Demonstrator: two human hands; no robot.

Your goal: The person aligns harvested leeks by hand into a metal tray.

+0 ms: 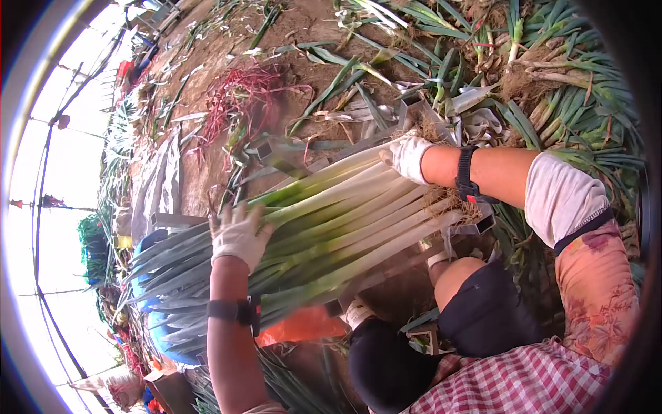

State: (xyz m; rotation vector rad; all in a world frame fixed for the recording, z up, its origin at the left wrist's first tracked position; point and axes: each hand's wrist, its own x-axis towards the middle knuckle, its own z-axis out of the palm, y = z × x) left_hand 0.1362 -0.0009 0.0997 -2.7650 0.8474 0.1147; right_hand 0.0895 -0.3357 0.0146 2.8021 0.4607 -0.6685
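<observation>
A thick bundle of leeks (pixel 331 228) lies across a frame of square metal tubes (pixel 265 150) in front of my knees. Its white stalks and rooty ends point toward the right, and its green leaves fan out to the lower left. My left hand (pixel 238 236), in a white glove, is clasped over the bundle where the white turns green. My right hand (pixel 408 156), also gloved, grips the top stalks near the root end (pixel 452 201). Each wrist wears a black band.
More pulled leeks (pixel 565 96) lie heaped on the soil at the upper right. Red strings (pixel 241 96) and a grey sheet (pixel 162 183) lie on the ground beyond. A blue container (pixel 162 331) and something orange (pixel 303 324) sit under the leaves. A greenhouse frame runs along the left.
</observation>
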